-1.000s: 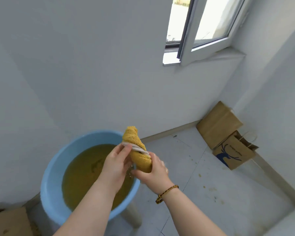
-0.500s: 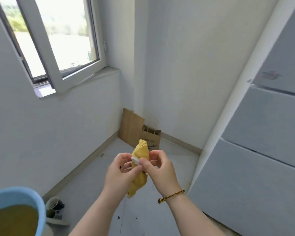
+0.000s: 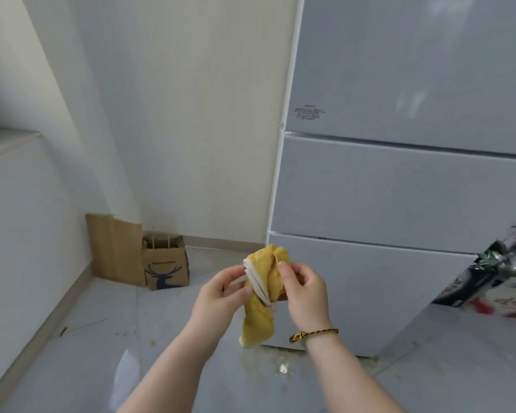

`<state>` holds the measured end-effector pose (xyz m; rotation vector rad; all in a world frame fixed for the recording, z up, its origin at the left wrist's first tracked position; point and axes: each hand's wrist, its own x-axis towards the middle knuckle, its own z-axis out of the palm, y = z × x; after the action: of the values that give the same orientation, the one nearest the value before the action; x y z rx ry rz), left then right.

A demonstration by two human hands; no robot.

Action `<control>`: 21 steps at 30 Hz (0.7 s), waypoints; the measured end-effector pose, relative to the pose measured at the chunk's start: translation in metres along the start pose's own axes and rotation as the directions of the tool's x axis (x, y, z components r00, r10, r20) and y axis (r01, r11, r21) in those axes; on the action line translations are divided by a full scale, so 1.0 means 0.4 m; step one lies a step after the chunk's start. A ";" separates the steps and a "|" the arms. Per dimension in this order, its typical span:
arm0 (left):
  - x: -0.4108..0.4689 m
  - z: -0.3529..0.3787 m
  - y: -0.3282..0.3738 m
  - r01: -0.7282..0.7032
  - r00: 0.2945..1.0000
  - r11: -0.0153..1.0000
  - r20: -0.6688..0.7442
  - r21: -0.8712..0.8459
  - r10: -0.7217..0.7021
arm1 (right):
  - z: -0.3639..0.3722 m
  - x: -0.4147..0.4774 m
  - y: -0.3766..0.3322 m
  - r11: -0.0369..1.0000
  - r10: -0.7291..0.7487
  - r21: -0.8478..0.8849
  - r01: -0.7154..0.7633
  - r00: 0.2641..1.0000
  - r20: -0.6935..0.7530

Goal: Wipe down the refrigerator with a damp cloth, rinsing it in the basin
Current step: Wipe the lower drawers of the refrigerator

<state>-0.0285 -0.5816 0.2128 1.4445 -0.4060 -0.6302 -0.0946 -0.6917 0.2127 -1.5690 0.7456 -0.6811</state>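
Both hands are up in front of the refrigerator (image 3: 399, 189), and between them hangs the yellow cloth (image 3: 258, 320), twisted, with a white edge band running down its middle. The left hand (image 3: 221, 293) pinches that white band between thumb and fingers, and the right hand (image 3: 306, 293) has its fingers curled round the upper part of the cloth, thumb on top. The lower end of the cloth dangles free below the hands, in the air, in front of the left corner of the refrigerator's lowest drawer front; whether it touches the front cannot be told. A braided bracelet (image 3: 313, 333) sits on the right wrist. The refrigerator is pale grey with three fronts stacked one above the other, and the top one carries a small red label (image 3: 309, 111) near its left edge. On the floor (image 3: 102, 338) just below the cloth there is a yellowish wet patch with a white speck (image 3: 283, 368) in it. In the far corner of the floor, against the wall, stands a brown paper bag (image 3: 166, 266) printed with a dark blue deer, and a flat brown bag (image 3: 113, 248) leans just beside it on the left. At the right edge some blurred packaging (image 3: 495, 272) shows, too smeared to name
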 end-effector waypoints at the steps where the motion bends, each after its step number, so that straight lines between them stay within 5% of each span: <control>1: 0.032 0.011 0.004 0.000 1.000 0.999 -0.009 0.032 0.000 | -0.007 0.020 0.002 1.000 0.005 0.010 -0.005 0.999 -0.032; 8: 0.192 0.138 -0.010 -0.011 0.979 0.992 0.203 0.128 -0.015 | -0.071 0.137 0.038 1.000 0.029 0.016 -0.026 0.975 -0.219; 21: 0.360 0.279 -0.098 0.195 0.979 0.980 0.058 0.043 -0.198 | -0.285 0.261 0.116 0.992 0.123 0.032 -0.119 0.977 -0.177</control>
<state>0.0086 -0.7589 0.1690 1.5143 -0.3267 -0.8320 -0.1223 -0.8475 0.1818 -1.4427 0.9561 -0.7434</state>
